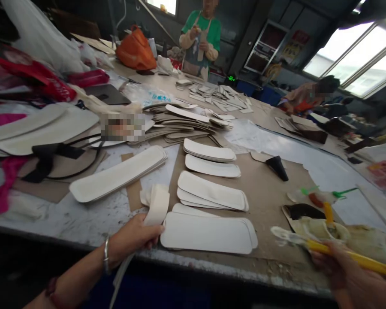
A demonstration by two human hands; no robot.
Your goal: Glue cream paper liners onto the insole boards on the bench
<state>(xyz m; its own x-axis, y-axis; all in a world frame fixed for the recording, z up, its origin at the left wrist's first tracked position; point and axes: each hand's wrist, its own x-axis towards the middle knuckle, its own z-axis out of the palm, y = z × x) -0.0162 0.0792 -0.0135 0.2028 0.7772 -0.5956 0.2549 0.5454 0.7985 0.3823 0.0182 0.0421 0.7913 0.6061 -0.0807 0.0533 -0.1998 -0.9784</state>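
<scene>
My left hand (137,236) is closed on a cream strip (157,206). One part of the strip curls up above the fingers, and a tail hangs below the table edge. The thumb is at the left end of the nearest stack of white rounded panels (209,234); whether it touches them I cannot tell. My right hand (357,279) grips a yellow-handled brush (354,259), its pale, coated bristles pointing left above brown card. Beyond the brush stands a glue-stained pot (336,231) with another yellow handle in it.
More white panel stacks (212,191) lie on brown card (270,193). A long panel pile (119,174) sits left, near a black strap (45,161). A black cone (277,167) lies right. Two people (201,38) work across the table, behind an orange bag (136,49).
</scene>
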